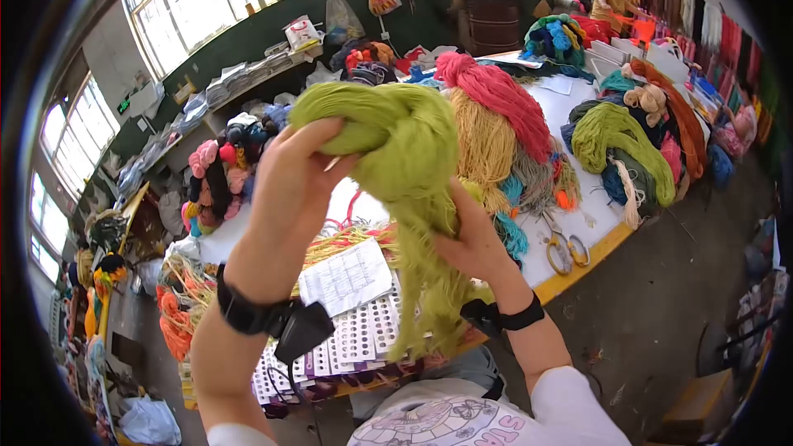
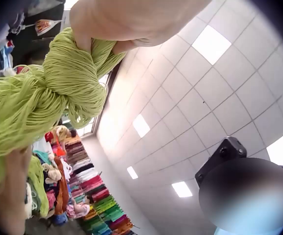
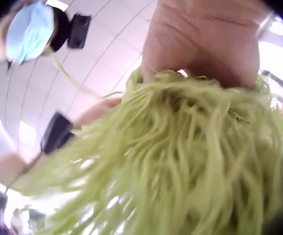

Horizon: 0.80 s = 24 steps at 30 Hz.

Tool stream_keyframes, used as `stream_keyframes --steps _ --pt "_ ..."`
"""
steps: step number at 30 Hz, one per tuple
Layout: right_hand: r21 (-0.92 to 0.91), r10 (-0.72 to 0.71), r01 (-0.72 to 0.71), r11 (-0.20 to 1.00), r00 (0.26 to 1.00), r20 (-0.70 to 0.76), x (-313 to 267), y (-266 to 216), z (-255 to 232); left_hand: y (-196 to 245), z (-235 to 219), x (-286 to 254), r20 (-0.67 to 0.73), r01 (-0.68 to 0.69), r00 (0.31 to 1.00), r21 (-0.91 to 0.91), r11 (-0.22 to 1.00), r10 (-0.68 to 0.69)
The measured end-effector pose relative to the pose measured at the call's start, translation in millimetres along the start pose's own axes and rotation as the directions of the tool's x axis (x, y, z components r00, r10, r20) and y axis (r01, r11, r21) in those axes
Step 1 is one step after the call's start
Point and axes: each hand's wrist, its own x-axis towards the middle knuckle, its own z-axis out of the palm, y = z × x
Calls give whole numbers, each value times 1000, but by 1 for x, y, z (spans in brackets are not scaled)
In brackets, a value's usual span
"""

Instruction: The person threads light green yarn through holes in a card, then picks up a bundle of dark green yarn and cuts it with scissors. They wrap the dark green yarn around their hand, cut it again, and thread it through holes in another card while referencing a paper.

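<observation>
A knotted hank of lime-green yarn [image 1: 405, 144] is held up over the table's front edge. My left hand [image 1: 293, 169] grips its looped upper end, fingers curled into the strands, as the left wrist view also shows at the hand [image 2: 136, 22]. Lower down, my right hand [image 1: 475, 235] holds the hank from the right side. In the right wrist view the fingertips of this hand [image 3: 205, 44] sink into the yarn and are hidden there. Loose, frayed strands [image 3: 180, 152] hang below it.
On the table lie yellow-handled scissors [image 1: 566, 253], a written paper sheet [image 1: 345, 277] and cards with rows of holes [image 1: 363, 326]. Behind are beige hanks [image 1: 479, 140], a pink hank [image 1: 504, 103] and another green hank [image 1: 628, 144]. A person [image 1: 611, 2] stands at the back right.
</observation>
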Motion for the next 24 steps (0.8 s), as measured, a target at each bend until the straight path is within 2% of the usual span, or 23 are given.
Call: stream_keyframes --steps 2,3,5,6,10,12,13,14,15,17,18,20,22,24 --pt "-361 -115 50 931 980 -161 -2 29 -12 -14 13 13 40 123 991 41 992 -125" --pt "-536 -192 44 843 956 -223 -2 42 -21 -18 17 14 35 164 985 88 983 -167" --pt "-639 -312 97 763 921 -232 1 64 -46 -20 23 20 33 227 971 186 956 -237" --pt "-688 -375 121 715 898 -231 1 71 -58 -21 21 21 82 267 953 230 936 -293" --pt "-771 -351 193 606 935 -42 -16 82 -119 -35 42 -18 162 388 863 393 834 -478" --pt "-740 -335 179 648 940 -66 -26 79 -131 -38 51 -22 168 457 812 414 787 -559" --pt "-718 -316 169 675 946 -74 -35 77 -134 -43 54 -11 196 428 837 346 835 -511" --pt "-691 -204 60 720 971 -127 -44 75 -135 -48 57 5 213 402 861 274 874 -462" --pt "-589 -182 -26 808 939 -291 -49 72 -135 -51 61 21 218 374 884 201 906 -413" --pt "-321 -61 -161 933 810 -583 -60 59 -129 -55 76 45 279 323 906 28 946 -318" --pt "-192 -6 -132 972 810 -587 -64 50 -123 -60 84 55 296 339 900 -16 941 -320" --pt "-202 -21 -139 969 775 -632 -38 32 -86 -71 99 63 332 361 887 -61 931 -322" --pt "-269 -41 -172 948 771 -636 -32 43 -80 -85 112 63 363 391 866 -64 918 -344" --pt "-401 -66 -212 891 815 -576 -25 98 -97 -90 115 57 384 476 809 17 879 -445"
